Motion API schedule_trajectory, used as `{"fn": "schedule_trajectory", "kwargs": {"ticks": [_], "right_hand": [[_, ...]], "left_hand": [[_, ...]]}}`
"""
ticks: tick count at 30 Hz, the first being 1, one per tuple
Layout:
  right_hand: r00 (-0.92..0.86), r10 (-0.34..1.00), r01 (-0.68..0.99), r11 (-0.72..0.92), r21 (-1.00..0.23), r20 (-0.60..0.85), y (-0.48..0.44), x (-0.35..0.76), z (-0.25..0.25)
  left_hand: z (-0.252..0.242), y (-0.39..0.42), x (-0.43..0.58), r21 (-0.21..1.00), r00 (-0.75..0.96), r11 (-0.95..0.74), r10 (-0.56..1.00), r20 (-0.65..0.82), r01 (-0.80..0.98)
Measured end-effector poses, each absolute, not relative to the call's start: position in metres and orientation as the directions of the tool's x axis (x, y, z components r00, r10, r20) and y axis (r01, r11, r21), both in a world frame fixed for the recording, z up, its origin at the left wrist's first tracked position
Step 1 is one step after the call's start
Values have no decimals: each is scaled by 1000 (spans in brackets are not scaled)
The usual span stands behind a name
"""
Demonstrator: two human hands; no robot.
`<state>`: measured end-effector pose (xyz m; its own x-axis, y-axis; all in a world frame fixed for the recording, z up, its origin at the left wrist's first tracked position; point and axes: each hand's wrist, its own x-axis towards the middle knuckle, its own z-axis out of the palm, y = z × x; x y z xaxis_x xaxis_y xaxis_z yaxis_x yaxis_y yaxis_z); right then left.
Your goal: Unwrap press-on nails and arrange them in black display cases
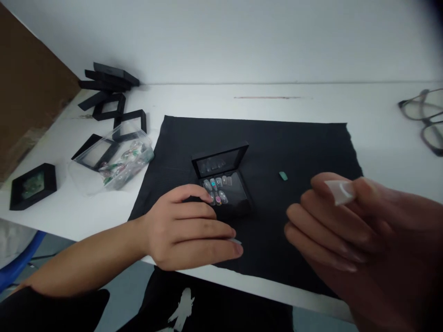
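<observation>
My right hand (pixel 328 226), close to the camera on the right, pinches a small whitish, glossy, translucent piece (pixel 341 192) between thumb and finger. Its exact kind is unclear. My left hand (pixel 190 228) lies with fingers together over the front left of an open black case (pixel 242 196). A bent finger touches or nearly touches the lower row of decorated false nails (pixel 223 197) inside. A sliver of something whitish (pixel 235 240) shows between two of its fingers; the left thumb is hidden. The case's windowed lid (pixel 221 160) stands raised, tilted back. A small green piece (pixel 283 175) lies right of the case.
Beneath is a black cloth (pixel 304 143) on a white table (pixel 194 101). At left are a clear bag of colourful nails (pixel 128 166), a closed black case (pixel 33 186), several black frames (pixel 129 124) and stacked black cases (pixel 107 78). Eyeglasses (pixel 427 115) lie far right.
</observation>
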<state>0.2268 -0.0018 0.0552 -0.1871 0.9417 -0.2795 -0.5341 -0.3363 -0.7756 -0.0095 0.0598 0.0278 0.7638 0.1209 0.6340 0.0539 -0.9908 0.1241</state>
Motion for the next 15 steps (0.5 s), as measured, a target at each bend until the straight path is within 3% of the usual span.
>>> {"fn": "schedule_trajectory", "kwargs": {"ticks": [7, 15], "right_hand": [[-78, 965, -573, -248, -781, -249, 7, 199, 72], [-105, 965, -559, -257, -788, -240, -2, 162, 95]], "left_hand": [[25, 63, -12, 69, 743, -992, 128, 657, 110], [28, 61, -18, 46, 685, -993, 109, 721, 110]]}}
